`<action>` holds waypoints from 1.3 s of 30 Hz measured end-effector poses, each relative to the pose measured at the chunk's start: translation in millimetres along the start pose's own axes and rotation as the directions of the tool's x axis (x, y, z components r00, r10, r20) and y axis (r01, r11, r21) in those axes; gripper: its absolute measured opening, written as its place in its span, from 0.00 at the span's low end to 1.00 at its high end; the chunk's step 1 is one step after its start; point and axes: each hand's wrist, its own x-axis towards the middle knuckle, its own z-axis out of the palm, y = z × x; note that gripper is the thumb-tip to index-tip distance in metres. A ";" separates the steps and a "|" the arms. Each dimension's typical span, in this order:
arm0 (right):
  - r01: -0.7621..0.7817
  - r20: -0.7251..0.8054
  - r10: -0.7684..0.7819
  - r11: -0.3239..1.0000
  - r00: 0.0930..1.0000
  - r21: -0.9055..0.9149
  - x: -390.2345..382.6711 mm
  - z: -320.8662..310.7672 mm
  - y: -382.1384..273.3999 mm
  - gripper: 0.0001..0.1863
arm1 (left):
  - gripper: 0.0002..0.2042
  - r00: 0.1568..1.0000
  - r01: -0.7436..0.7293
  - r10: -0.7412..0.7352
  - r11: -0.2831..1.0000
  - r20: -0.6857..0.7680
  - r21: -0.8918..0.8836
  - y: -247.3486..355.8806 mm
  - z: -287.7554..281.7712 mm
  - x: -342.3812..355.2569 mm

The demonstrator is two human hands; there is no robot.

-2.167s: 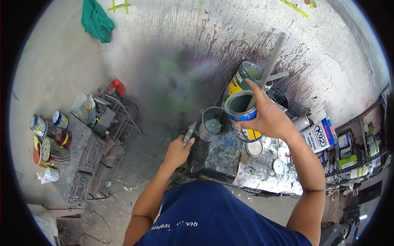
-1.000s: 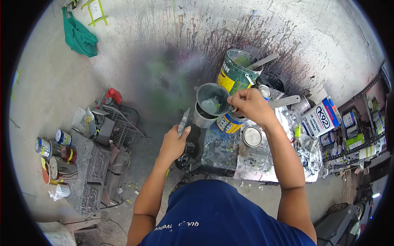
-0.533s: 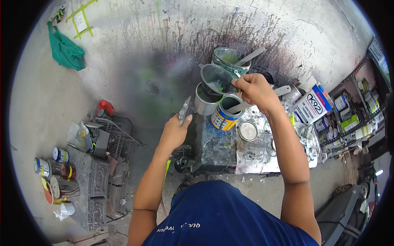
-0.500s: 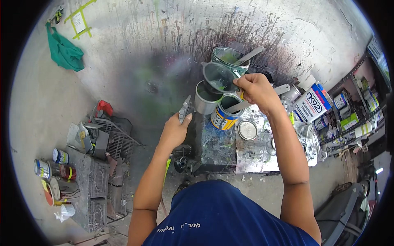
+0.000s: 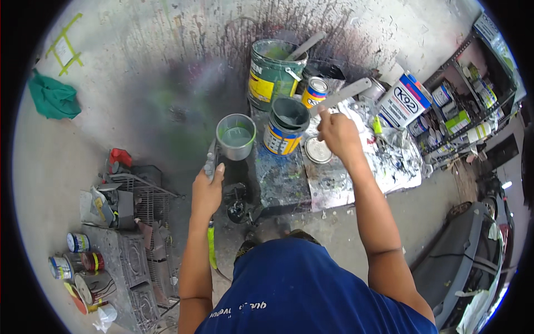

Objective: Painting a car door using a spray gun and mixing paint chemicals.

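Observation:
My left hand grips a metal spray gun, whose open metal cup holds grey-green liquid, at the table's left edge. My right hand has its fingers curled beside a metal stir stick; what they hold is unclear. A dark strainer rests on the mouth of a blue-and-yellow can. A round silver lid lies beside it. Behind stand a green paint bucket with a stick in it, a small yellow can and a white-and-blue rectangular can.
The paint-stained table is in front of me, against a spattered wall. A metal shelf of cans is at right, above a dark car part. A wire rack and more cans are at left.
The strainer has moved from over the metal cup onto the blue-and-yellow can, with my right hand shifting rightward. The cup now shows uncovered. The view has shifted, moving the scene upward.

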 end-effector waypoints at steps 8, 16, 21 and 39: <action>0.171 0.071 -0.156 0.874 0.985 -0.454 -32.9 -18.5 176.8 0.21 | 0.23 0.999 0.035 -0.035 0.999 -0.007 -0.001 -26.5 -4.5 -67.9; 0.121 0.027 -0.118 0.952 0.993 -0.281 -52.2 -31.2 201.1 0.25 | 0.22 0.974 0.141 -0.150 0.988 -0.169 -0.061 -33.9 21.2 -141.4; 0.565 0.088 -0.608 0.775 0.789 0.282 -97.2 -60.1 79.1 0.27 | 0.22 0.927 0.255 -0.245 0.967 -0.283 -0.002 -5.4 36.0 -203.6; 0.705 -0.005 -0.998 -0.051 -0.067 0.708 -292.6 -6.8 13.7 0.24 | 0.22 0.503 0.443 -0.488 0.854 -0.714 -0.272 26.4 130.6 -467.3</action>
